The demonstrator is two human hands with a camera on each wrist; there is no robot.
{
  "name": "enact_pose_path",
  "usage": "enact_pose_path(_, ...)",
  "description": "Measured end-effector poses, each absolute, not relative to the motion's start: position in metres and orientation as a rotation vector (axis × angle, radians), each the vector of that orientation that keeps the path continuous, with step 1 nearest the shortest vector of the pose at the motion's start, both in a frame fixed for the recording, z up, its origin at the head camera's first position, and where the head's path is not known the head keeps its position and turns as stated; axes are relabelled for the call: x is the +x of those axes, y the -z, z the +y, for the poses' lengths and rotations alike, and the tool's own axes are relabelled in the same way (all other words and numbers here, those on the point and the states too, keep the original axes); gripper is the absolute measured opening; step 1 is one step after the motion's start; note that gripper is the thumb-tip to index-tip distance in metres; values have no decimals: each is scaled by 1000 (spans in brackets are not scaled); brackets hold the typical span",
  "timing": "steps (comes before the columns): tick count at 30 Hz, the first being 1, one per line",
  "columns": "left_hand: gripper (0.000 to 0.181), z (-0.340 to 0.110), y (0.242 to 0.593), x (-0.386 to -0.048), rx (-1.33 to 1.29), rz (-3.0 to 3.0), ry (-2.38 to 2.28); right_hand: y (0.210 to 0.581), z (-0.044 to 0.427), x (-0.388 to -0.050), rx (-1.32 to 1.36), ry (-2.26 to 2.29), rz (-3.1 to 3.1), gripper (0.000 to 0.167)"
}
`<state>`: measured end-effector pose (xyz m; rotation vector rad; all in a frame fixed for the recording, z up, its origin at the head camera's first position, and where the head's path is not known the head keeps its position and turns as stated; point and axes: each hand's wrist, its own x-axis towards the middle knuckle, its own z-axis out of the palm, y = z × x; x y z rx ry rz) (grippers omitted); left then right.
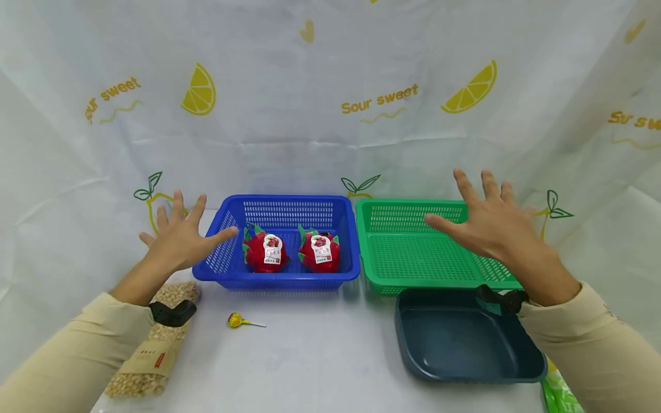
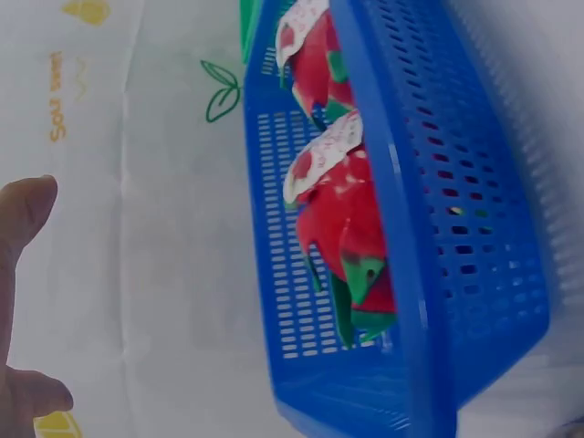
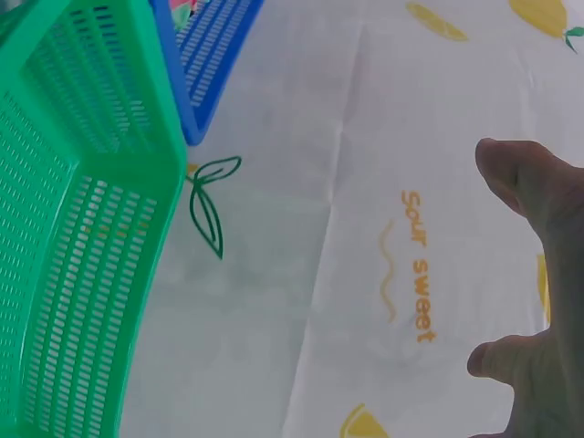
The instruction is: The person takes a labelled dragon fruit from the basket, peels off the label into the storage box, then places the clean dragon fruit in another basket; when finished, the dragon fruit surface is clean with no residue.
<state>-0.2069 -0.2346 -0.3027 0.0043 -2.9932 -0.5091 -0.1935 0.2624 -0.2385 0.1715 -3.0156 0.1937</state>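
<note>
My left hand [image 1: 178, 238] is raised with its fingers spread, just left of the blue basket [image 1: 279, 281], and holds nothing. Two red dragon fruits [image 1: 258, 252] with green tips and white labels sit inside that basket. In the left wrist view the nearer dragon fruit [image 2: 347, 219] shows behind the basket's rim, with two fingertips at the left edge. Over the right part of the green basket [image 1: 413, 281] hovers my right hand [image 1: 490, 226], fingers spread and nothing in it. In the right wrist view a thumb and fingertip appear at the right, apart from the green basket [image 3: 164, 210].
A dark blue-grey tray [image 1: 465, 344] stands in front of the green basket. A lollipop [image 1: 236, 320] lies before the blue basket. At the left is a bag of grains [image 1: 150, 355]; a green packet [image 1: 558, 390] shows at lower right. A printed white cloth [image 1: 310, 115] hangs behind.
</note>
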Motion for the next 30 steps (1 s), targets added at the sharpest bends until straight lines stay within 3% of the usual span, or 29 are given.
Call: enact_pose_path(30, 100, -237, 366, -191, -15, -2847, 665, 277, 179, -231, 353, -503, -2925, 98)
